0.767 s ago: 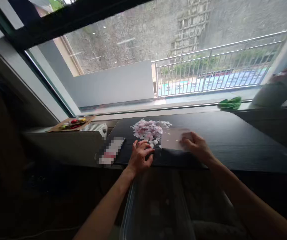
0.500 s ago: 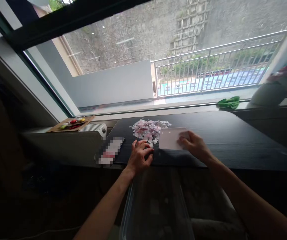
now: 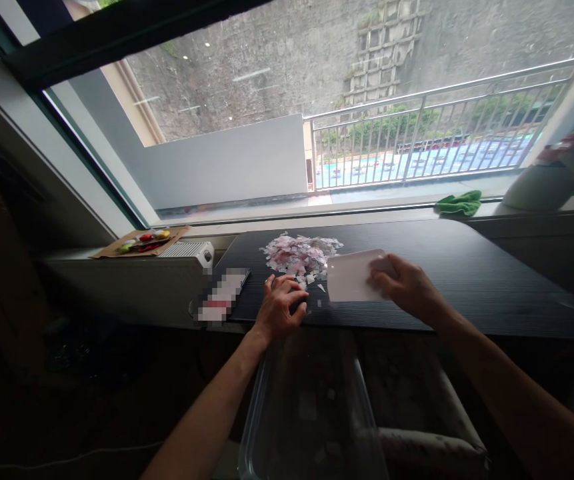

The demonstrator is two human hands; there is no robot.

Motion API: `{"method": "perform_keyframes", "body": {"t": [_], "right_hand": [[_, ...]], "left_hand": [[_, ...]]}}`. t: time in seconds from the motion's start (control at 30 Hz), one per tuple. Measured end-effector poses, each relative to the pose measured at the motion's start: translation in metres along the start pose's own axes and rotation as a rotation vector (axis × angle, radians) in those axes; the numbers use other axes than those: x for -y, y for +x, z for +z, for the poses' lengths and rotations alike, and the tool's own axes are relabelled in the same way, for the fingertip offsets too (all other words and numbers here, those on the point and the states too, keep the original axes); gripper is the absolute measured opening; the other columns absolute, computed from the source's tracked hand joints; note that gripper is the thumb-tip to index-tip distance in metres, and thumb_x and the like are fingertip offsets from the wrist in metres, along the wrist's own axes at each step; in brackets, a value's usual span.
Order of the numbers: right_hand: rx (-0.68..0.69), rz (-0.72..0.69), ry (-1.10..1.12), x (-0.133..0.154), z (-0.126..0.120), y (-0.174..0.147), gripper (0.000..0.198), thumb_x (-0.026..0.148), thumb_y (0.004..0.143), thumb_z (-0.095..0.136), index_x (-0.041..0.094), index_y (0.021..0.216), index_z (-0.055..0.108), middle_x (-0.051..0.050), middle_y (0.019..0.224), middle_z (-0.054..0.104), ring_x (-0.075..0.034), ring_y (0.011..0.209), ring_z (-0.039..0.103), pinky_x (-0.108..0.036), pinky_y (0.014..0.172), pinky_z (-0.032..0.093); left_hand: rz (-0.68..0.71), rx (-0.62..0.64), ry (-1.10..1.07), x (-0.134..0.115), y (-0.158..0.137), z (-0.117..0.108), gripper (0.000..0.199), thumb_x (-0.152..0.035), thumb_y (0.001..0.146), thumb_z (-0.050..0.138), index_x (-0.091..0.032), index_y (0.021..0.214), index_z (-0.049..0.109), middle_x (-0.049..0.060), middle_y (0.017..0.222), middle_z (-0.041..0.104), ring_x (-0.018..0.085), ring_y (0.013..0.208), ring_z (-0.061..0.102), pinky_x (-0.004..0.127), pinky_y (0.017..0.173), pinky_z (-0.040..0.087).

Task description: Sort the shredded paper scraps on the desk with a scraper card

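Note:
A heap of small torn paper scraps (image 3: 299, 255), white and pinkish, lies on the dark table (image 3: 417, 267). My right hand (image 3: 403, 283) grips a flat white plastic scraper (image 3: 351, 277) by its right end, fingers slightly blurred. The scraper is tilted above the tabletop, its left edge just right of the heap. My left hand (image 3: 283, 305) rests by the table's front edge, in front of the scraps, fingers bent and thumb apart. I see nothing held in it, though its palm is hidden. A few loose scraps lie between the two hands.
Below the front edge stands a clear plastic bin (image 3: 311, 413) with a few scraps inside. A pixelated phone-like object (image 3: 223, 295) lies at the table's left end. Behind are a radiator (image 3: 187, 253), a green cloth (image 3: 459, 203) and a pale jug-like vessel (image 3: 541, 183) by the window.
My right hand and the scraper have moved right, away from the heap, uncovering a few loose scraps on the table. My left hand has stayed nearly in place.

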State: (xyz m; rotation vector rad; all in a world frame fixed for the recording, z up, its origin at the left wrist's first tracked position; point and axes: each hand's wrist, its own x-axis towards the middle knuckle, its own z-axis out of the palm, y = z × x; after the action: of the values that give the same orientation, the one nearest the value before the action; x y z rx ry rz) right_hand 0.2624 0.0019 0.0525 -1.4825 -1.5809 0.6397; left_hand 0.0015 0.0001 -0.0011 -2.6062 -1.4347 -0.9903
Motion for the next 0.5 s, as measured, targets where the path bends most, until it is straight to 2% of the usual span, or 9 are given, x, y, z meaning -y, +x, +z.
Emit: {"method": "perform_keyframes", "body": {"t": [0.2, 0.37, 0.5], "right_hand": [[0.069, -0.006, 0.068, 0.002, 0.013, 0.000, 0.018, 0.032, 0.071, 0.053, 0.019, 0.081, 0.060, -0.003, 0.071, 0.061, -0.016, 0.061, 0.056, -0.026, 0.050, 0.044], [-0.022, 0.128, 0.030, -0.001, -0.018, -0.003, 0.015, 0.027, 0.069, 0.056, 0.019, 0.081, 0.063, -0.003, 0.073, 0.065, -0.017, 0.063, 0.060, -0.026, 0.052, 0.046], [-0.122, 0.171, 0.020, -0.018, -0.034, -0.010, 0.012, 0.027, 0.069, 0.059, 0.020, 0.078, 0.063, -0.003, 0.071, 0.066, -0.017, 0.062, 0.061, -0.026, 0.053, 0.048]], "left_hand": [[-0.004, 0.002, -0.015, -0.001, 0.000, -0.001, 0.019, -0.022, 0.078, 0.057, -0.023, 0.092, 0.070, 0.005, 0.100, 0.067, 0.027, 0.118, 0.050, 0.057, 0.112, 0.018], [-0.002, 0.002, -0.005, -0.001, 0.000, -0.001, 0.020, -0.023, 0.077, 0.057, -0.024, 0.092, 0.071, 0.004, 0.099, 0.066, 0.027, 0.118, 0.050, 0.056, 0.113, 0.018], [-0.010, -0.002, -0.003, -0.001, 0.000, -0.001, 0.020, -0.024, 0.077, 0.058, -0.023, 0.092, 0.071, 0.005, 0.098, 0.066, 0.027, 0.117, 0.051, 0.056, 0.113, 0.018]]}}
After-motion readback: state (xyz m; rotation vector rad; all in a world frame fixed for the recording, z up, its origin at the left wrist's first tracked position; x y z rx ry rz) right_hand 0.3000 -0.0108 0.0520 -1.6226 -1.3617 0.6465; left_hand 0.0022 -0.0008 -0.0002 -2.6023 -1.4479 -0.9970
